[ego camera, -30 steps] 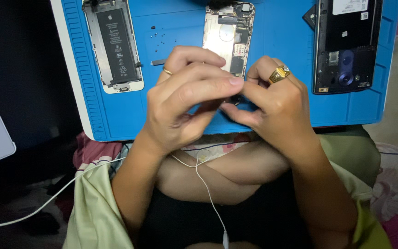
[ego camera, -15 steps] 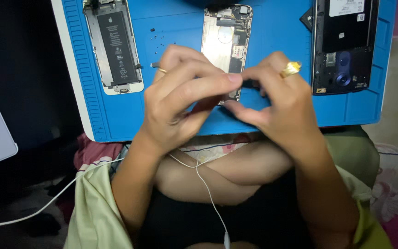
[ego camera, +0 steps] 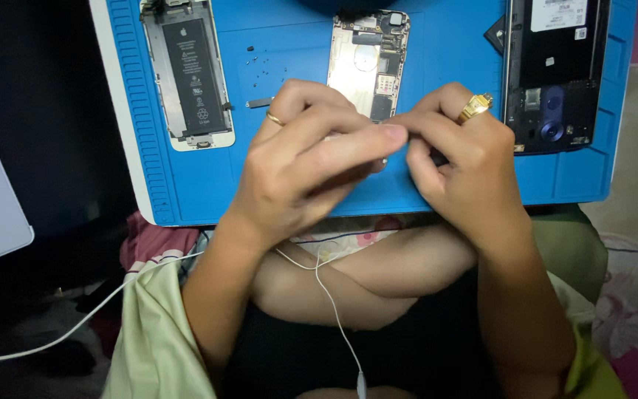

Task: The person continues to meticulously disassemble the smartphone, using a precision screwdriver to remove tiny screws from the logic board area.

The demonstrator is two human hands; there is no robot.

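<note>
Phone parts lie opened on a blue repair mat point(ego camera: 186, 185); the work in hand seems to be handling a tiny piece pinched between both hands. Nearest, a white earphone cable point(ego camera: 330, 303) hangs over crossed legs. Above them, the left hand point(ego camera: 304, 162) and right hand point(ego camera: 459, 155) meet fingertip to fingertip, pressed together; what they pinch is hidden. Just behind them lies a bare silver phone chassis point(ego camera: 367, 63), probably where the piece belongs, so the next move likely calls for a small, steady reach forward. Loose screws point(ego camera: 263, 66) sit close left, easily scattered. Farther left lies a phone with battery point(ego camera: 186, 74); right, a black phone point(ego camera: 551, 74) near the mat's edge.
</note>
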